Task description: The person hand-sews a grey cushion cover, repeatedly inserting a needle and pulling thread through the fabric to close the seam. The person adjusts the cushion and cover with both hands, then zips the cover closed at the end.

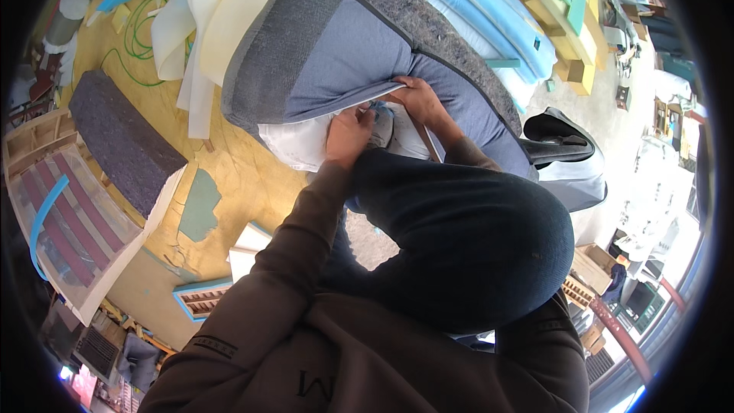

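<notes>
A long blue-grey cushion cover (344, 53) with dark piping and darker grey ends lies in front of me, against my raised knee. Its near edge is lifted, and white inner material (294, 144) shows in the opening. My right hand (424, 103) grips the lifted edge of the cover from the right. Inside the opening, my left hand (350, 136) is closed, its fingers pinched together against the white material. What those fingers hold is too small to make out.
At left stands a wooden frame (76, 222) with webbing straps and a dark padded piece (126, 141). White foam sheets (210, 15) lie at the back. Blue wrapped rolls (497, 19) and yellow foam blocks (562, 30) are piled at back right. A grey-black bag-like cover (569, 157) lies right.
</notes>
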`<state>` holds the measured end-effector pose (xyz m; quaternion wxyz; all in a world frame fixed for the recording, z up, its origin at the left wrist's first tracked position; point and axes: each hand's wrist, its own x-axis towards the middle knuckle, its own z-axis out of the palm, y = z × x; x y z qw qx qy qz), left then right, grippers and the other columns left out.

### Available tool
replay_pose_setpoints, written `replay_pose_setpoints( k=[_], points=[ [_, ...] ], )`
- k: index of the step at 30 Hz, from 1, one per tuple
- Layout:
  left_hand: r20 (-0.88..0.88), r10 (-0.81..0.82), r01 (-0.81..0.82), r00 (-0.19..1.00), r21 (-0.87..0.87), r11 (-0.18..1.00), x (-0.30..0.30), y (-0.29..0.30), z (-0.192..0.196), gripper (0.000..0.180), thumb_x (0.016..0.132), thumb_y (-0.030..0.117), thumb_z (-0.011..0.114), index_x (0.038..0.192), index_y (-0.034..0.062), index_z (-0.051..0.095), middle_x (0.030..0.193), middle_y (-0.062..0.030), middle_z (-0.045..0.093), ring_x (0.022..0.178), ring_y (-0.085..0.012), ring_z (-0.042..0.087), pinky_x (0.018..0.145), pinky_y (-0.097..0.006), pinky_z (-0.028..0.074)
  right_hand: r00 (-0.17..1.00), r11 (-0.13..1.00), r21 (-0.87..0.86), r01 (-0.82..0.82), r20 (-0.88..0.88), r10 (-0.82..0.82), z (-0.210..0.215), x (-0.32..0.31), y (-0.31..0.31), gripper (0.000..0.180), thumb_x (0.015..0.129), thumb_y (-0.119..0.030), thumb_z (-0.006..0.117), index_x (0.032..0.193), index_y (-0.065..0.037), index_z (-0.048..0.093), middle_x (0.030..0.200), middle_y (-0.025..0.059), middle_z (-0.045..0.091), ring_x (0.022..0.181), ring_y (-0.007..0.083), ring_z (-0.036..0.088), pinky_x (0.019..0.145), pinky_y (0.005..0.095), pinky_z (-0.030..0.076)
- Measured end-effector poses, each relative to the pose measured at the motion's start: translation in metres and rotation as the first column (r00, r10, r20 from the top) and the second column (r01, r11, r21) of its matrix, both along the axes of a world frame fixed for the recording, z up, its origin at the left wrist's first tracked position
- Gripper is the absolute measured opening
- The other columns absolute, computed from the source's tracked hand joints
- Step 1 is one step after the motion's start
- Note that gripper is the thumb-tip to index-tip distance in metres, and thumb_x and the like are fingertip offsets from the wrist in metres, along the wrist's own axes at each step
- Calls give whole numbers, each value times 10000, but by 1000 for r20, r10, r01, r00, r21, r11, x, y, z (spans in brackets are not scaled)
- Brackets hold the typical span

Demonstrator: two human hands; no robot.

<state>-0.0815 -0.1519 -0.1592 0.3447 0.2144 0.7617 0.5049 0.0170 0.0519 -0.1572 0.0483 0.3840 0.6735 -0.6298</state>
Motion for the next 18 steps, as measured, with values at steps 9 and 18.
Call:
replay_pose_setpoints(
  k=[9,18],
  points=[
    [-153,-100,89,983,-78,993,-4,9,-1,177,968,183,772,941,10,746,799,-137,733,731,-280,719,713,-416,546,1000,999,-48,5,15,-4,23,-6,-3,400,1036,-97,708,1353,141,654,1165,126,780,1059,141,717,937,269,558],
    [-270,-448,388,852,-249,887,-19,5,-33,285,982,265,745,1134,23,739,916,-137,757,922,-306,741,915,-424,557,996,976,-206,68,-37,-77,18,-2,-5,308,965,-206,791,1172,22,793,1029,89,821,960,111,715,899,316,551]
  ],
)
